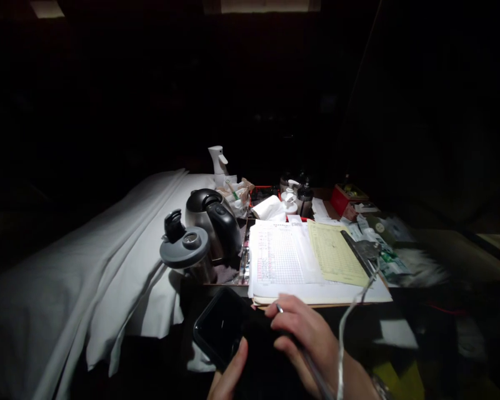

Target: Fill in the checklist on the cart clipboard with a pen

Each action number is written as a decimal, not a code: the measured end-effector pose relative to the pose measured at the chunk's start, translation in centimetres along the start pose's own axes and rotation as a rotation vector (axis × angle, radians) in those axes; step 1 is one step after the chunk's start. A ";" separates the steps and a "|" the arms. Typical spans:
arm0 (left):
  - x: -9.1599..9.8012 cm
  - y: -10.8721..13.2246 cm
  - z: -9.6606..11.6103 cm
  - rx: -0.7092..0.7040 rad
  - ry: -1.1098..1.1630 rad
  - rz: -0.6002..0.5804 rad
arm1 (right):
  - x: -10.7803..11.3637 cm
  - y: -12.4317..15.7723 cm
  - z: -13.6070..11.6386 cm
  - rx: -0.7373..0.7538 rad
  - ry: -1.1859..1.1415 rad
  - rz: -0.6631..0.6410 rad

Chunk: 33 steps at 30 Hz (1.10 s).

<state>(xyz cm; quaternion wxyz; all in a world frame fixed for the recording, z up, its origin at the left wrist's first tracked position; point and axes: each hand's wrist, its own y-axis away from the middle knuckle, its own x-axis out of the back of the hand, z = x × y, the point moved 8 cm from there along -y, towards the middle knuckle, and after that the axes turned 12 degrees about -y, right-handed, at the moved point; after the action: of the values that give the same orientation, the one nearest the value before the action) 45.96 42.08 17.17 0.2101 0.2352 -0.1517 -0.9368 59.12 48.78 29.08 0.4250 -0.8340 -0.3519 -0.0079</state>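
Nearest the camera, the left hand (229,378) shows mostly a thumb pressed against the lower edge of a dark phone (223,328), while the right hand (308,341) lies curled over the phone's right side with a thin pen (304,355) pinched between its fingers, tip toward the papers. Both hands are closed on the phone, held low in front of the worktop (450,250), its screen black. Just beyond lies a white gridded form (279,258) beside a yellow form (335,253), both printed too small to read. Left of them stand a steel kettle (212,225) and a flask with a grey lid (185,250). Behind are a white spray bottle (218,161), a pump bottle (290,194) and a red box (348,197). White bed linen (87,278) runs along the left. The room around is almost wholly dark; a pale cable (350,328) crosses the right wrist
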 end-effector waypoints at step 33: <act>-2.3 -0.1 3.9 0.192 0.382 -0.689 | 8.1 -10.0 6.4 -0.515 -0.574 0.525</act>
<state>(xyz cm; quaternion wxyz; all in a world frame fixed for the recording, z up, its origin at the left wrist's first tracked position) 45.81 44.00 21.31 -0.1148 0.4608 -0.1092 -0.8732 57.41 61.97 34.53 0.0771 -0.9416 -0.2189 0.2441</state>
